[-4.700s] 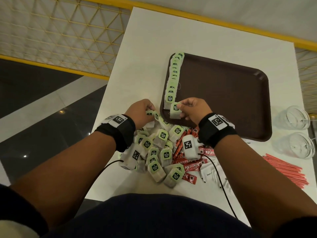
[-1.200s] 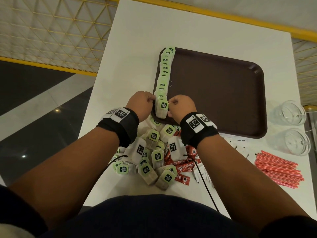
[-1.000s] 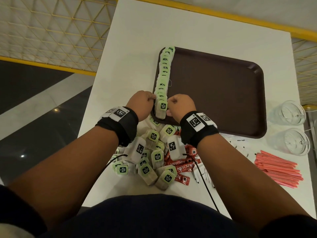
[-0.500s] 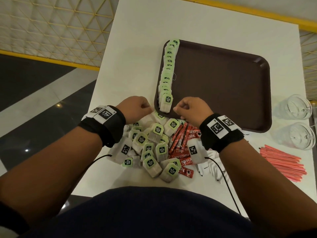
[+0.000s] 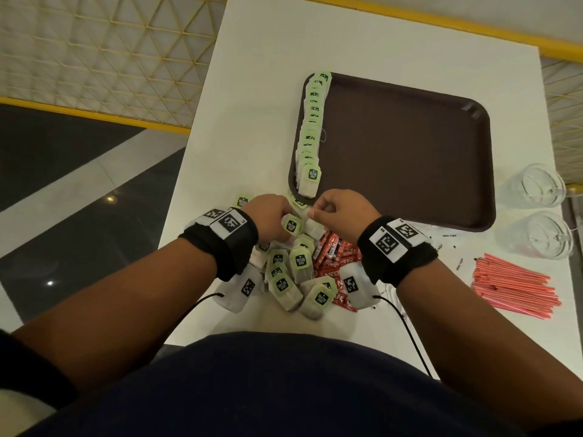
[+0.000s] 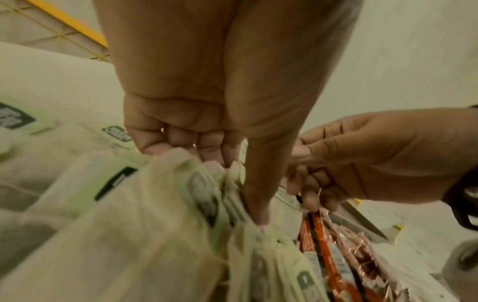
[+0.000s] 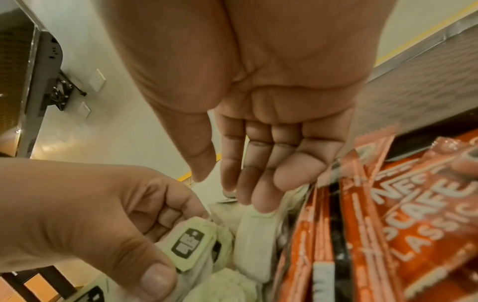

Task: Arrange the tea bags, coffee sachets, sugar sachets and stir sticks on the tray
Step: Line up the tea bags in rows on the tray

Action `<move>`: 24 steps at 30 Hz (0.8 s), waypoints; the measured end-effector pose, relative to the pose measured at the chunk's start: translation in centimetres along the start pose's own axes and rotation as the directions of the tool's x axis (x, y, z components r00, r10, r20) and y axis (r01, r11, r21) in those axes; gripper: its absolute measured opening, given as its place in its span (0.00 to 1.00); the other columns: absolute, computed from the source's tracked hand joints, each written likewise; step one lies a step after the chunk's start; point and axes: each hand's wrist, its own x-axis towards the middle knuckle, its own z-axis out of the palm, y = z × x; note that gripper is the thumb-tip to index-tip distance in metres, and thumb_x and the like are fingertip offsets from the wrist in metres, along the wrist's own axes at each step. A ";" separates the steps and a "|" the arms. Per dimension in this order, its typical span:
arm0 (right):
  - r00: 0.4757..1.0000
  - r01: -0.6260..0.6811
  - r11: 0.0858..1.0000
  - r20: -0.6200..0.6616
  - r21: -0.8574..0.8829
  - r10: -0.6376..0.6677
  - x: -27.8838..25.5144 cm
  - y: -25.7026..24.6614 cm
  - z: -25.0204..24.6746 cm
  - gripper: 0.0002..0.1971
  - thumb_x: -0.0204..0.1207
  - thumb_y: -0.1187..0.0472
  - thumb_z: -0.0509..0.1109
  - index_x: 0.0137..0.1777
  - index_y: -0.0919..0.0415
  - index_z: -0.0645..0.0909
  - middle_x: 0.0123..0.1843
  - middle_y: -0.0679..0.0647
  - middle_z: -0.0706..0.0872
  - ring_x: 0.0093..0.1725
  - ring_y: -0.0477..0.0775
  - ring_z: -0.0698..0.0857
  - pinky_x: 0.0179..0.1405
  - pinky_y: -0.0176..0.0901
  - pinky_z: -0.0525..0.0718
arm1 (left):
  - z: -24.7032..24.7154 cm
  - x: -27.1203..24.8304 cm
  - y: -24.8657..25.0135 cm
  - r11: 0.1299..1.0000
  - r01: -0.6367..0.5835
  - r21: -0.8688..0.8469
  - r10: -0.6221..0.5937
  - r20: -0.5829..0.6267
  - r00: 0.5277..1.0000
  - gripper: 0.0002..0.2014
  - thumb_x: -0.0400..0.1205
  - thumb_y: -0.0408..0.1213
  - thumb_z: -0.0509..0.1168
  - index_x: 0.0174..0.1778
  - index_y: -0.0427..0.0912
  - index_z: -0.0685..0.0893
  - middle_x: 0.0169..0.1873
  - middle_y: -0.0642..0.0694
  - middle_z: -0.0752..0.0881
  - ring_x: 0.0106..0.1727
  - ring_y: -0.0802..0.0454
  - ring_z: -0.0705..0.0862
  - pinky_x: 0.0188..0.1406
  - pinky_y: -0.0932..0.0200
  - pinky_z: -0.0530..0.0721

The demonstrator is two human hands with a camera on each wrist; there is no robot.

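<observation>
Strings are the risk — the left hand [image 5: 272,219] has its fingers clamped on a tea bag [image 5: 291,224] in the loose pile [image 5: 293,272] on the tabletop [image 5: 252,89], near the tray [image 5: 407,159], and lifting could drag tangled neighbours along. The right hand [image 5: 342,212] has fingers together, touching another bag; its grip is unclear. Sugar sachets [image 5: 454,247] lie mostly hidden behind the right wrist — the row [image 5: 310,130] stands along the tray's left edge.
</observation>
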 end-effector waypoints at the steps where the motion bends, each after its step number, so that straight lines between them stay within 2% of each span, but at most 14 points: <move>1: 1.000 0.001 1.000 -0.003 -0.003 -0.001 -0.1 0.1 0.0 0.11 0.79 0.47 0.69 0.46 0.54 0.83 0.36 0.48 0.84 0.39 0.48 0.82 0.42 0.43 0.80 | -0.1 -0.2 -0.1 0.999 0.000 -0.037 0.000 -0.001 1.000 0.19 0.72 0.44 0.79 0.58 0.47 0.88 0.51 0.50 0.88 0.48 0.51 0.84 0.44 0.59 0.77; 5: 1.000 -0.013 1.000 -0.025 0.023 0.013 -0.6 0.5 0.0 0.11 0.79 0.46 0.69 0.46 0.53 0.82 0.37 0.45 0.83 0.41 0.47 0.83 0.44 0.44 0.82 | -1.1 -1.0 -0.7 0.989 0.010 -0.147 -0.012 -0.017 1.000 0.10 0.74 0.42 0.77 0.50 0.45 0.90 0.43 0.49 0.90 0.44 0.50 0.86 0.46 0.54 0.84; 8: 0.999 -0.021 0.997 -0.035 0.070 0.023 -0.9 0.6 -0.2 0.11 0.79 0.46 0.69 0.46 0.53 0.83 0.37 0.46 0.84 0.40 0.47 0.83 0.44 0.45 0.83 | -2.3 -1.6 -0.8 0.983 -0.035 -0.181 0.033 -0.010 0.999 0.08 0.75 0.45 0.77 0.45 0.46 0.90 0.38 0.51 0.88 0.38 0.55 0.84 0.39 0.59 0.80; 11: 0.999 -0.013 0.990 -0.049 0.137 0.020 -0.8 0.5 -0.6 0.09 0.81 0.51 0.68 0.46 0.54 0.84 0.40 0.51 0.87 0.41 0.51 0.86 0.44 0.48 0.85 | -3.8 -1.9 -0.5 0.962 -0.077 -0.264 0.068 -0.042 0.997 0.04 0.75 0.44 0.77 0.40 0.52 0.88 0.36 0.52 0.89 0.37 0.57 0.84 0.39 0.61 0.79; 13: 0.998 -0.019 0.964 -0.053 0.265 0.034 -0.8 0.1 -1.1 0.10 0.84 0.55 0.64 0.46 0.56 0.84 0.43 0.51 0.89 0.40 0.50 0.87 0.43 0.48 0.85 | -4.7 -1.9 -0.4 0.934 -0.095 -0.344 0.072 -0.080 0.994 0.04 0.77 0.44 0.76 0.39 0.52 0.87 0.36 0.52 0.89 0.37 0.56 0.85 0.40 0.60 0.80; 15: 0.997 -0.041 0.902 -0.038 0.431 0.064 -0.8 -0.5 -1.6 0.14 0.86 0.56 0.61 0.49 0.62 0.84 0.45 0.55 0.89 0.37 0.49 0.85 0.41 0.45 0.83 | -5.5 -1.6 -0.3 0.874 -0.103 -0.475 0.063 -0.101 0.993 0.05 0.79 0.42 0.74 0.44 0.45 0.88 0.41 0.46 0.91 0.42 0.49 0.88 0.46 0.51 0.87; 17: 0.998 -0.024 0.852 -0.043 0.524 0.054 -0.7 -1.1 -2.3 0.16 0.87 0.53 0.59 0.51 0.63 0.84 0.46 0.58 0.89 0.38 0.49 0.84 0.39 0.41 0.82 | -6.1 -1.3 -0.1 0.766 -0.107 -0.634 0.051 -0.107 0.993 0.07 0.80 0.38 0.73 0.51 0.40 0.88 0.48 0.41 0.92 0.51 0.41 0.90 0.55 0.44 0.88; 19: 0.998 0.014 0.833 -0.057 0.553 0.020 -0.4 -1.5 -2.9 0.15 0.86 0.51 0.60 0.50 0.60 0.84 0.46 0.55 0.90 0.39 0.49 0.85 0.41 0.41 0.83 | -6.6 -0.9 0.4 0.648 -0.119 -0.752 0.047 -0.116 0.992 0.05 0.82 0.34 0.70 0.53 0.40 0.86 0.52 0.40 0.91 0.53 0.42 0.90 0.52 0.48 0.90; 22: 0.996 0.059 0.814 -0.093 0.578 -0.006 0.4 -2.0 -4.1 0.10 0.83 0.50 0.65 0.51 0.55 0.82 0.42 0.46 0.90 0.42 0.48 0.88 0.45 0.41 0.87 | -7.3 0.2 1.4 0.508 -0.136 -0.851 0.024 -0.144 0.989 0.05 0.83 0.32 0.67 0.54 0.40 0.84 0.52 0.42 0.90 0.51 0.49 0.89 0.43 0.57 0.89; 24: 0.991 0.095 0.785 -0.134 0.612 -0.015 1.3 -2.1 -4.5 0.10 0.80 0.54 0.71 0.54 0.60 0.81 0.46 0.54 0.90 0.44 0.53 0.90 0.45 0.44 0.88 | -7.5 1.2 1.7 0.448 -0.157 -0.880 -0.002 -0.177 0.984 0.05 0.83 0.33 0.68 0.54 0.40 0.84 0.51 0.42 0.89 0.51 0.49 0.89 0.46 0.53 0.90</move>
